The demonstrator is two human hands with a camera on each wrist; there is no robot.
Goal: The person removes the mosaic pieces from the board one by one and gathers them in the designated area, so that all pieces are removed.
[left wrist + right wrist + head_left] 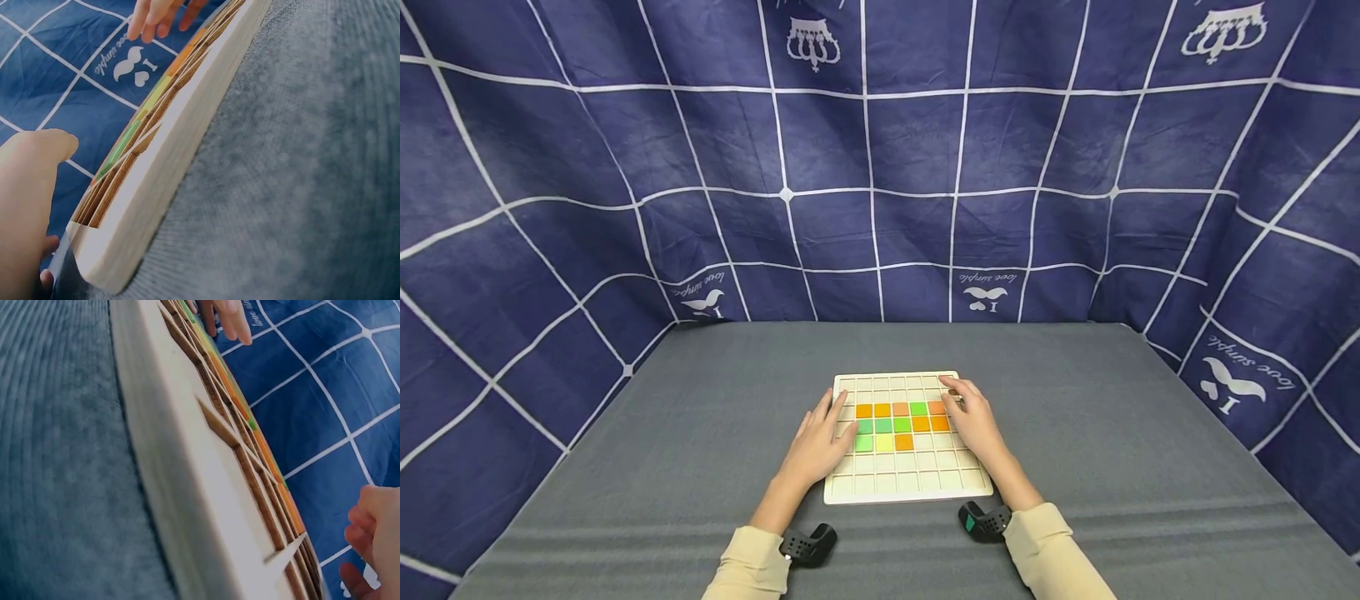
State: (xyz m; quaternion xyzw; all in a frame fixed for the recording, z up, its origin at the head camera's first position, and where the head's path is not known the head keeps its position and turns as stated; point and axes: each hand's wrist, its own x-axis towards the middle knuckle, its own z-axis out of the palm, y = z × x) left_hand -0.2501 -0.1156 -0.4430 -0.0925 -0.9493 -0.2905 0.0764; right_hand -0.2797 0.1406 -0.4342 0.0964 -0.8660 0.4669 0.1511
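A pale wooden grid board (880, 492) lies on the grey cloth, with orange, green, teal and yellow square tiles (883, 442) in three of its rows. At the board's left edge my left hand (814, 446) rests with fingers fairly straight, its thumb beside the leftmost tiles. My right hand (976, 423) is over the right edge, fingers reaching toward the upper right corner and slightly bent. A small dark spot shows by the right fingers; I cannot tell what it is. The left wrist view shows the left thumb (44, 150) near the raised board rim (169, 150).
Grey cloth (700, 433) covers the table around the board. A dark blue curtain (917, 233) with white grid lines hangs behind and on both sides. Each wrist wears a black band device, the left one (808, 546) and the right one (983, 522).
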